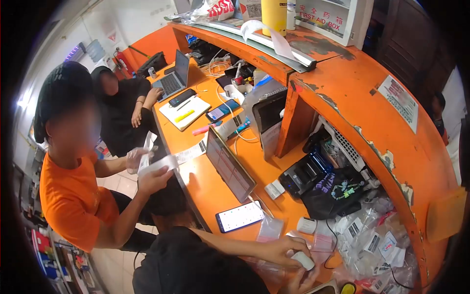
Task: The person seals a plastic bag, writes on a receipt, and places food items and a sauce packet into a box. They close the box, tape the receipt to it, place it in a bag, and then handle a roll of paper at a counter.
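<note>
A small white roll [303, 261] is held low in the view, above the orange desk [198, 169]. My left hand [285, 251] reaches in from the left, its fingers closed on the roll's upper side. From below, my right hand [301, 282] has thumb and finger at the roll's lower edge; its lower part is cut off by the frame. Clear plastic bags [268, 262] lie beneath and beside my hands. Another white roll [306, 225] stands just above them, near a phone with a lit screen [240, 216].
A co-worker in orange [73, 196] holds white paper at left; another person in black [120, 112] sits behind, at a laptop [171, 83]. A tablet [227, 166], black printer [306, 174] and heap of plastic packages [377, 245] occupy the desk below the raised counter [377, 98].
</note>
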`<action>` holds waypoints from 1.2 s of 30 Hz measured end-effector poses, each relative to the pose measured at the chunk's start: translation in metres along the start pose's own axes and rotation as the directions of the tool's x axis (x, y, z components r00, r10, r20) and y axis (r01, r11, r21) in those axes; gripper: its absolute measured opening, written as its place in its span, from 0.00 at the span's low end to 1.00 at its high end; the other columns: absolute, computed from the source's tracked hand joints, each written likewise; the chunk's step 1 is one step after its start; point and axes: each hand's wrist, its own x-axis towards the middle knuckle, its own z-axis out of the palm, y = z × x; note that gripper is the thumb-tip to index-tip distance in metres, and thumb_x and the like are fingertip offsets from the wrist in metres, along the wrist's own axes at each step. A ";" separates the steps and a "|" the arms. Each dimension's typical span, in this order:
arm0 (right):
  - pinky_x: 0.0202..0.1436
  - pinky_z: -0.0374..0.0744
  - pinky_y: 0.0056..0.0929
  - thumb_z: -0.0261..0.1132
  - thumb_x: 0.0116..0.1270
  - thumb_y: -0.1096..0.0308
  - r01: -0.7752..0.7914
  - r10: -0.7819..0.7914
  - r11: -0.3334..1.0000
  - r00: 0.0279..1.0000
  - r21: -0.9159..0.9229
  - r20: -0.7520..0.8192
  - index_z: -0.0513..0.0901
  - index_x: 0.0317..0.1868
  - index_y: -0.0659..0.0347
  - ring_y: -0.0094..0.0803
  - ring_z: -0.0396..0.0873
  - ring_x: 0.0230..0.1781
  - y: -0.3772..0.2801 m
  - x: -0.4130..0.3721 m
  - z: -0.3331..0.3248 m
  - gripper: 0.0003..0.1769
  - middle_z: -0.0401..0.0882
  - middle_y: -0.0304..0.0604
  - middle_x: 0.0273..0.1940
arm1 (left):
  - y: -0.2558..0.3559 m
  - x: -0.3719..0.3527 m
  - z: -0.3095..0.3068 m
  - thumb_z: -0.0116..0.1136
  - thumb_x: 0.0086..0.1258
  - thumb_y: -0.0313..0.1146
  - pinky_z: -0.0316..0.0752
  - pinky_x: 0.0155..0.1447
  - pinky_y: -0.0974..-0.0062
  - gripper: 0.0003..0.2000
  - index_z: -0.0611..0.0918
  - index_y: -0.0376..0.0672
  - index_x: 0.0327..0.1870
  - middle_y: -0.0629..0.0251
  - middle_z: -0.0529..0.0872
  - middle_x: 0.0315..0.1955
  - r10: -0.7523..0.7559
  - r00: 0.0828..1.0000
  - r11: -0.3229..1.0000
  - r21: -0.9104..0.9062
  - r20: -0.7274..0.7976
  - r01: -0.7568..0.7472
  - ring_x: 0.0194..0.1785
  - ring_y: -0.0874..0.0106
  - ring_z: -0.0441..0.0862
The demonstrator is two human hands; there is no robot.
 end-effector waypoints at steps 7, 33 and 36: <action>0.58 0.68 0.32 0.67 0.62 0.68 0.223 -0.211 0.924 0.975 -0.309 0.074 0.61 0.67 0.62 0.37 0.69 0.57 -0.022 0.004 0.011 0.35 0.68 0.51 0.61 | -0.010 -0.012 0.025 0.60 0.56 0.23 0.73 0.43 0.68 0.21 0.75 0.38 0.53 0.59 0.74 0.36 0.216 0.974 0.917 0.356 -0.063 -0.180 0.40 0.61 0.75; 0.49 0.71 0.23 0.55 0.65 0.77 0.281 -0.240 0.954 0.925 -0.105 0.295 0.74 0.48 0.67 0.24 0.72 0.42 -0.076 -0.035 0.035 0.11 0.74 0.41 0.42 | 0.091 -0.070 -0.009 0.66 0.59 0.31 0.72 0.47 0.73 0.15 0.80 0.41 0.47 0.61 0.81 0.42 0.089 0.989 0.996 0.032 -0.120 -0.086 0.45 0.69 0.77; 0.49 0.71 0.23 0.56 0.65 0.76 0.341 -0.314 0.939 0.906 -0.050 0.284 0.73 0.49 0.67 0.25 0.73 0.42 -0.077 -0.038 0.045 0.12 0.75 0.41 0.42 | 0.091 -0.071 -0.010 0.65 0.60 0.31 0.72 0.45 0.76 0.15 0.80 0.41 0.48 0.61 0.81 0.43 0.100 0.986 0.995 0.005 -0.130 -0.100 0.43 0.72 0.78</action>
